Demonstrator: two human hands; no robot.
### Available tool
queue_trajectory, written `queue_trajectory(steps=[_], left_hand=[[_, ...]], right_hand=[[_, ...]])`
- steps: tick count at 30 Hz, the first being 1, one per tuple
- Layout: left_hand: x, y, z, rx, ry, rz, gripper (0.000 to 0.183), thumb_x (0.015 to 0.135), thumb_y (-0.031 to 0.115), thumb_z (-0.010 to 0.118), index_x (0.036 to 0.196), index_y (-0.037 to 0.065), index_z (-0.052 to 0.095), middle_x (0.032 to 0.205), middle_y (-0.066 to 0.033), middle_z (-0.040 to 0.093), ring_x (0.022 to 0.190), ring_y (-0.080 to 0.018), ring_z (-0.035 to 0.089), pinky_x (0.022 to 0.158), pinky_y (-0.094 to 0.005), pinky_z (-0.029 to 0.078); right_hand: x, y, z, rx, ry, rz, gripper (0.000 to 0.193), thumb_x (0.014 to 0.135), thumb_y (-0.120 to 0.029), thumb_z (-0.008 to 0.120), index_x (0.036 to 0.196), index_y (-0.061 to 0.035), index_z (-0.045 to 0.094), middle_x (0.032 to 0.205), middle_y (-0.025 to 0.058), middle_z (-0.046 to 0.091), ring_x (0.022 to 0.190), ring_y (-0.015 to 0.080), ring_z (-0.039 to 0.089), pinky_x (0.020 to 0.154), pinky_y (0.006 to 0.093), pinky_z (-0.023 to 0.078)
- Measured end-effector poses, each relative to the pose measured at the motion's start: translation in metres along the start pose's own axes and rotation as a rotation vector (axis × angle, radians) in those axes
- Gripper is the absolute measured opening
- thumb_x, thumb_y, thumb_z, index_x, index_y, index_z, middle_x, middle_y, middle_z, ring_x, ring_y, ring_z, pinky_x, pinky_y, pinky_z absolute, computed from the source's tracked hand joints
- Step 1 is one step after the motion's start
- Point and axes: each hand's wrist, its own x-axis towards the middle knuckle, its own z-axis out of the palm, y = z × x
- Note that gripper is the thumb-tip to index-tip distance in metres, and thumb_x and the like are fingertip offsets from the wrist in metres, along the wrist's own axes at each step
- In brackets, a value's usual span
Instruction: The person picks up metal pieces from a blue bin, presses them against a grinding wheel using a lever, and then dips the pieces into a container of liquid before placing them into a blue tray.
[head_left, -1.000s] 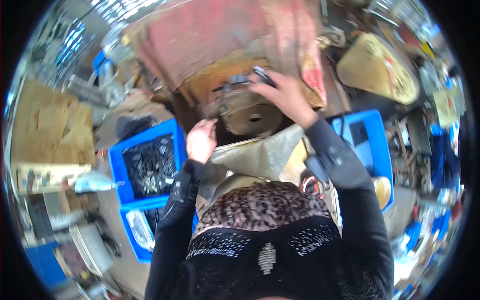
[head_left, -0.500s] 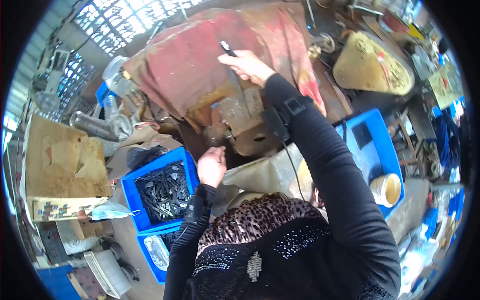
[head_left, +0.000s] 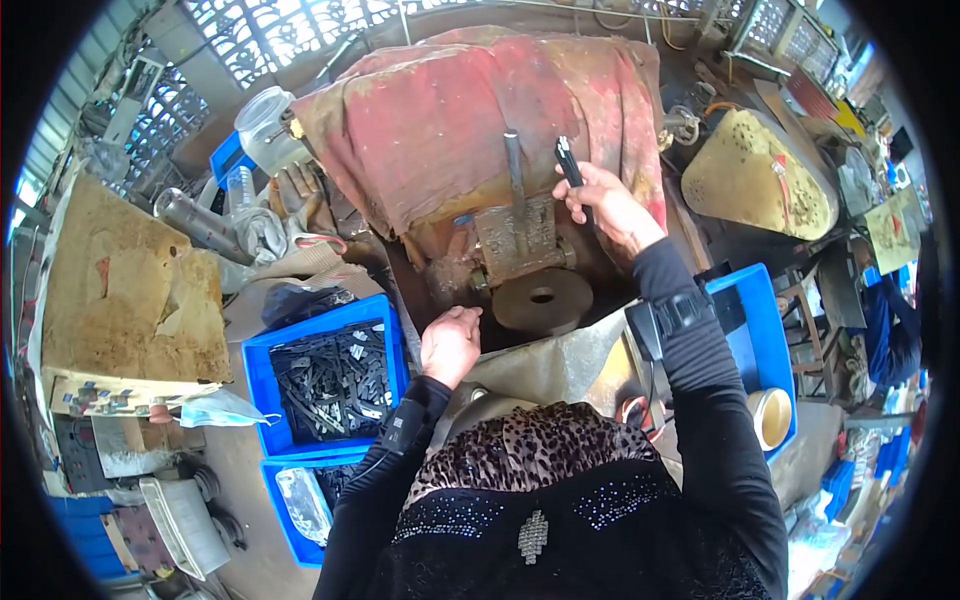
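Head view shows us mid-stroke at the press (head_left: 525,240): our right hand (head_left: 605,205) grips its black lever (head_left: 568,162) above the round die (head_left: 542,300), our left hand (head_left: 450,343) curled loosely beside it, so pulling down likely follows.

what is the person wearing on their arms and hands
Both arms are in long black sleeves that end at the wrists. Each forearm carries a black strap with a small dark box on it, near the left wrist and the right wrist. The left hand and right hand are bare, without gloves.
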Motion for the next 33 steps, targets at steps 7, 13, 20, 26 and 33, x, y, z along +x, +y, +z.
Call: queue_trajectory(steps=[7,13,20,26,33], left_hand=[[0.003,0.003,-0.001,-0.04,-0.09,0.032,0.018,0.084,0.006,0.06,0.099,0.004,0.069,0.089,-0.015,0.067,0.086,-0.0338,0.065,0.077,-0.0406,0.053],[0.006,0.001,0.005,0.012,-0.095,0.03,0.017,0.087,0.008,0.059,0.1,0.003,0.07,0.093,-0.017,0.068,0.086,-0.0343,0.065,0.077,-0.0391,0.052],[-0.008,-0.024,0.026,-0.11,0.041,-0.189,0.017,0.089,0.006,0.06,0.102,0.001,0.07,0.091,-0.0148,0.069,0.083,-0.0267,0.068,0.075,-0.0346,0.054],[0.031,0.14,0.066,-0.464,-0.084,-0.057,0.02,0.094,0.002,0.055,0.11,-0.003,0.067,0.1,-0.0092,0.07,0.081,-0.0135,0.066,0.074,-0.0267,0.054],[0.079,0.239,0.222,-1.037,-0.717,-0.154,0.04,0.092,0.005,0.059,0.131,0.003,0.053,0.121,-0.0103,0.062,0.105,-0.0145,0.06,0.087,-0.0282,0.05]], right_hand=[[-0.099,0.006,-0.008,-0.01,0.277,-0.037,0.025,0.095,-0.005,0.052,0.12,-0.0017,0.05,0.104,0.011,0.064,0.081,0.0167,0.063,0.074,0.0291,0.053],[-0.188,0.076,-0.065,0.155,0.517,-0.091,0.021,0.096,-0.003,0.052,0.117,0.0002,0.055,0.106,0.011,0.064,0.093,0.0164,0.063,0.084,0.0283,0.054],[-0.257,0.097,-0.149,0.152,0.951,-0.19,0.016,0.095,0.0,0.052,0.108,-0.001,0.062,0.099,0.0046,0.064,0.093,0.0131,0.06,0.082,0.0276,0.051],[-0.281,0.113,-0.205,0.194,1.035,-0.035,0.013,0.092,0.002,0.054,0.101,-0.0005,0.063,0.092,0.0031,0.063,0.088,0.0126,0.058,0.079,0.0277,0.048],[-0.26,0.131,-0.222,0.294,0.974,0.015,0.009,0.091,0.001,0.054,0.095,0.0022,0.063,0.089,0.0056,0.063,0.081,0.0148,0.059,0.075,0.0302,0.049]])
